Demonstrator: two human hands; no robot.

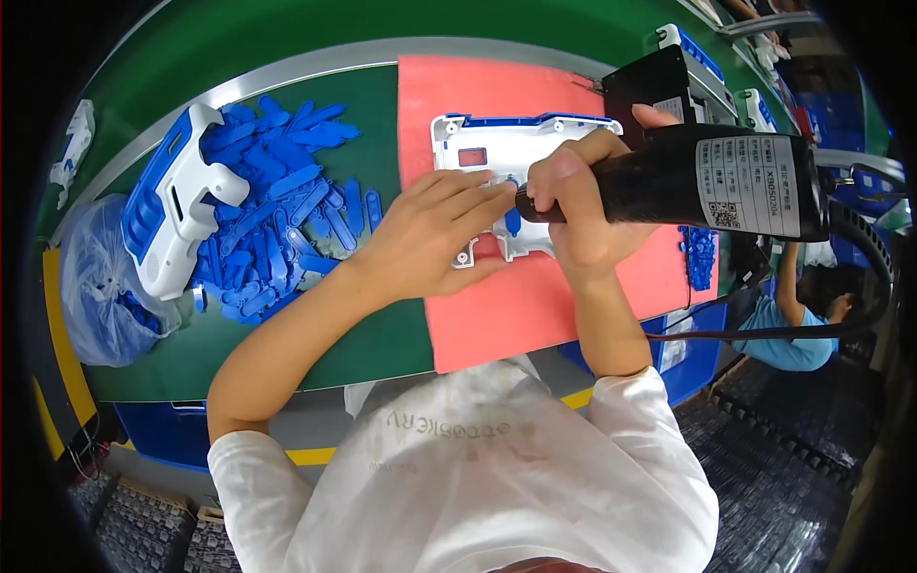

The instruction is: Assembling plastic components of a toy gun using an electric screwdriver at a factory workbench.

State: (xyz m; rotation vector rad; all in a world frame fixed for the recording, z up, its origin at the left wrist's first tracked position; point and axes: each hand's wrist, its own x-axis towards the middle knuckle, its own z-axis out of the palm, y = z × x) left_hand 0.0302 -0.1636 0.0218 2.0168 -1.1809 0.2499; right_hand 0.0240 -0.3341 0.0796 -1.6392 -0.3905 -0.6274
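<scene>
A white plastic housing shell with blue edging lies inner side up on the pink mat. My left hand rests across its lower left part, fingers stretched out and lying flat, the fingertips beside a small blue strip inside the shell. My right hand is closed around a black handheld corded tool with a white label. The tool lies nearly level, its narrow tip pointing left at the blue strip. Whether the tip touches the strip, I cannot tell; fingers partly hide it.
A heap of blue plastic strips covers the green table at left, beside another white-and-blue housing and a clear plastic bag. Small blue parts lie right of the pink mat. A black box stands behind; a hose curves at right.
</scene>
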